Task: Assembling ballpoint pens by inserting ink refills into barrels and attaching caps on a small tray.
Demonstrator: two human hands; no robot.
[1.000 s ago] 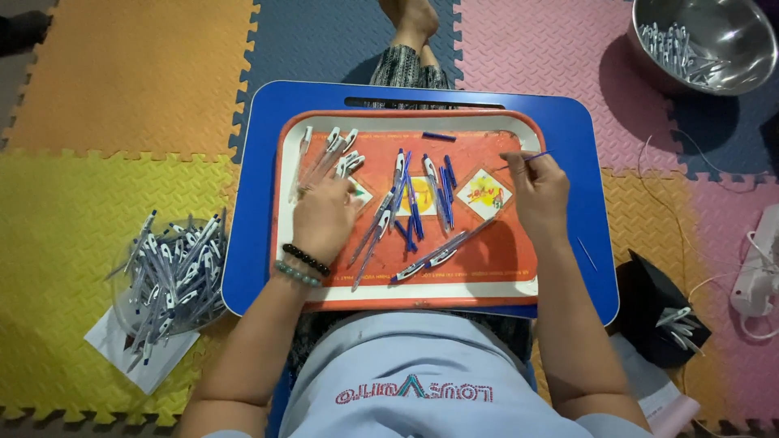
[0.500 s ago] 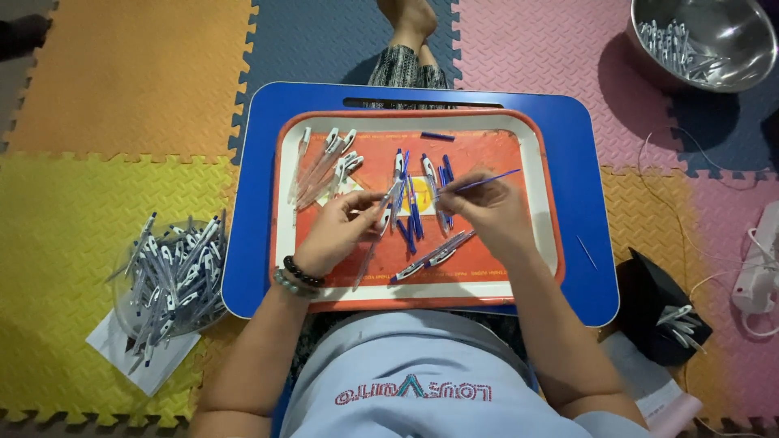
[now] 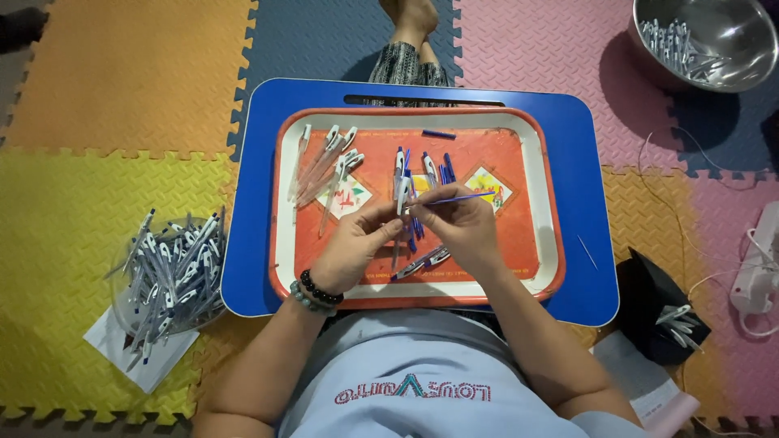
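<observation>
Orange and rimmed in white, the tray sits on a blue lap desk, and everything else is placed from it. Far off its left side, on the yellow foam mat, a clear round bowl holds a heap of white pens. Inside the tray near its left rim lies a loose fan of clear pen barrels with white clips.

At the tray's middle, slightly toward the near edge, the left hand wears dark bead bracelets at the wrist. Its fingers are pinched on a white pen body that stands roughly upright. The right hand is just beside it, the two hands close together with fingertips almost meeting. Its thumb and forefinger are closed on a thin blue refill, which lies nearly level with its left end at the pen body; whether the tip is inside the barrel cannot be told.

Behind the hands, toward the tray's far rim, several blue and white pen parts lie scattered, and one assembled pen lies slanted below the hands near the near rim.

Beyond the tray's right far corner, on the pink mat, stands a steel bowl with more pens. Off its right near corner sits a small black bag.
</observation>
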